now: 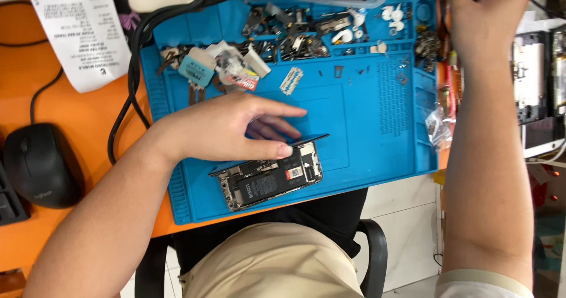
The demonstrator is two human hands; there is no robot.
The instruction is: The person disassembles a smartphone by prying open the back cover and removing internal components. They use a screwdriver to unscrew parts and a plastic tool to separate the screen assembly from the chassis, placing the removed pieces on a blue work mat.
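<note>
Head view looks down on a blue repair mat (365, 127) laid over an orange desk (82, 127). Near the mat's front edge lies an opened smartphone (271, 180), its back shell flat on the mat with battery and boards bare. Its screen panel (295, 140) is lifted along the far side of the shell like a book cover, seen nearly edge-on.

The left hand (230, 127) rests over the phone: the thumb presses on the shell's upper rim, and the fingers spread loosely behind the raised panel, propping it rather than clenching. The right hand (486, 15) reaches past the mat's far right corner toward the tools there; its fingers are curled, but what they close on, if anything, is cut off by the picture's edge, so I cannot tell.

By my judgement the phone is light and stiff, but fragile in this state. The panel is thin glass, probably tied to the shell by delicate ribbon cables, so it should be held by its edges and not swung further open. The shell is best steadied by its metal frame, away from the battery.

Across the mat's far side sit trays of small parts (306, 32) and a razor blade (291, 80). Left of the mat are a black mouse (38, 165) and a paper receipt (79, 26).
</note>
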